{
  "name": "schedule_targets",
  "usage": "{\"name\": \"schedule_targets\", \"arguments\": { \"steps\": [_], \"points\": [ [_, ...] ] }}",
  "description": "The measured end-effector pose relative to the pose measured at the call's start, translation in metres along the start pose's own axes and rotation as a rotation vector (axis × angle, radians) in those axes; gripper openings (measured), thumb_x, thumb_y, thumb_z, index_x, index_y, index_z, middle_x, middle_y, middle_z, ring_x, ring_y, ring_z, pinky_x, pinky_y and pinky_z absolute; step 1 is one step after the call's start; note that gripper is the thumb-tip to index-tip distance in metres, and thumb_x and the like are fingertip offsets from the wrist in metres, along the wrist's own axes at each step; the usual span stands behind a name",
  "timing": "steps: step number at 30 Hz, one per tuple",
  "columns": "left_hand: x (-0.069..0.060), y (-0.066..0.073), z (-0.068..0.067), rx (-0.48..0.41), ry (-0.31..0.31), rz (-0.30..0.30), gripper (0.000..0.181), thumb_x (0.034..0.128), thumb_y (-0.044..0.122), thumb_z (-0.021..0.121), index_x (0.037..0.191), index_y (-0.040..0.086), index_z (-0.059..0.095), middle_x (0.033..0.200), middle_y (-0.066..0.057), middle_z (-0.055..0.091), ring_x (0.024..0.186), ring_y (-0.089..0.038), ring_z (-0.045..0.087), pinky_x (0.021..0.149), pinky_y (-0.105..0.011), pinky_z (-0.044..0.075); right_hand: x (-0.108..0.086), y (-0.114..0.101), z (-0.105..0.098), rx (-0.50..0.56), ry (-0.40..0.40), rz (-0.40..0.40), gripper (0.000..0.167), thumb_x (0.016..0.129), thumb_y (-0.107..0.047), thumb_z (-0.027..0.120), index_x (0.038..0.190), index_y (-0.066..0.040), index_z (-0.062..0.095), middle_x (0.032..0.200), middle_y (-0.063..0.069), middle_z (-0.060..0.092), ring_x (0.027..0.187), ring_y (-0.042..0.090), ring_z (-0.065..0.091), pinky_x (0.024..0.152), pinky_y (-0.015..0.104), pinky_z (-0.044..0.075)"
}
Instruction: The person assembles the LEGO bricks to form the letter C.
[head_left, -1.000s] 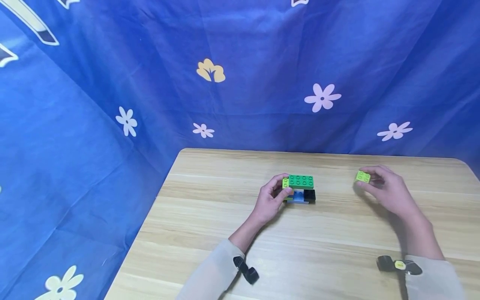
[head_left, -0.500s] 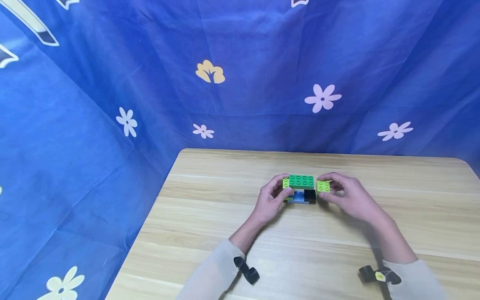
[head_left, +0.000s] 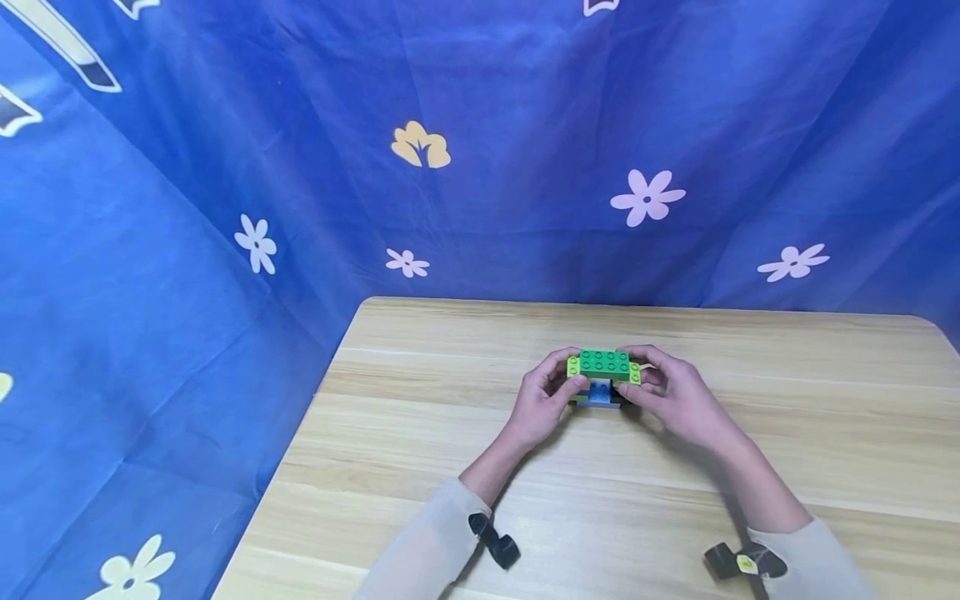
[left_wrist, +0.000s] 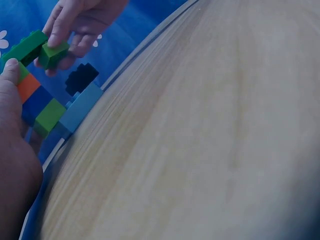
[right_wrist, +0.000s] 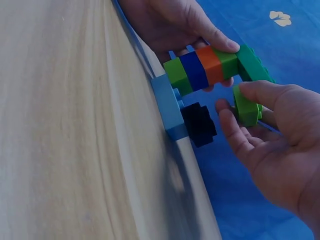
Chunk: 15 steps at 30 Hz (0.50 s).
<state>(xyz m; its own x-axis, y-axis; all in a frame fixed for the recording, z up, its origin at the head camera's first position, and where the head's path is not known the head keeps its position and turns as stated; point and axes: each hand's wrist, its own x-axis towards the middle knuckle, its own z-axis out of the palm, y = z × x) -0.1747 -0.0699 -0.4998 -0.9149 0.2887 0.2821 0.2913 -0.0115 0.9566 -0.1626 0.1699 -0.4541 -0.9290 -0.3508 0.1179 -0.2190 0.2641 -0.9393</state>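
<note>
My left hand point(head_left: 534, 402) grips the left column of a toy brick structure. In the right wrist view that column stacks a lime brick point(right_wrist: 176, 76), a dark blue brick point(right_wrist: 194, 71), an orange brick point(right_wrist: 209, 65) and another lime brick point(right_wrist: 226, 63). A long green brick point(head_left: 604, 364) spans out from its top. A light blue brick point(right_wrist: 168, 107) forms the base, with a black brick point(right_wrist: 199, 125) on its right end. Between thumb and fingers my right hand point(head_left: 686, 404) pinches a separate lime brick point(right_wrist: 246, 106), under the green brick's right end and above the black brick, with a gap below.
The structure stands on a wooden table point(head_left: 420, 400), towards its far edge. Behind and to the left hangs a blue cloth point(head_left: 510, 167) with flower prints. Each wrist wears a black strap with a camera, such as the left strap point(head_left: 492, 540).
My right hand has moved left with the lime brick, from well right of the structure to under the green brick's right end. My left hand has kept its grip in nearly the same place.
</note>
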Motion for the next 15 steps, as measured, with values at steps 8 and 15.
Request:
{"name": "schedule_targets", "arguments": {
  "steps": [8,15],
  "points": [
    [-0.0010,0.0008,0.0000,-0.001,0.004,-0.001,0.038,0.1051,0.004,0.063,0.143,0.004,0.058,0.113,-0.025,0.071,0.097,-0.013,0.069,0.088,-0.025,0.058,0.0000,0.0001,0.0023,0.025,-0.006,0.029,0.048,0.097,-0.001,0.075,0.141,0.005,0.056,0.117,0.023,0.072,0.100,0.034,0.076,0.077,0.035,0.064],
    [-0.0019,-0.0004,0.0009,-0.004,0.002,0.009,0.039,0.1038,0.001,0.064,0.142,0.003,0.059,0.117,-0.026,0.071,0.098,-0.015,0.069,0.088,-0.027,0.059,-0.0006,0.0024,0.0019,0.069,-0.020,0.023,0.046,0.097,0.000,0.074,0.139,0.006,0.056,0.112,0.023,0.071,0.092,0.032,0.074,0.075,0.035,0.064]
  ]
}}
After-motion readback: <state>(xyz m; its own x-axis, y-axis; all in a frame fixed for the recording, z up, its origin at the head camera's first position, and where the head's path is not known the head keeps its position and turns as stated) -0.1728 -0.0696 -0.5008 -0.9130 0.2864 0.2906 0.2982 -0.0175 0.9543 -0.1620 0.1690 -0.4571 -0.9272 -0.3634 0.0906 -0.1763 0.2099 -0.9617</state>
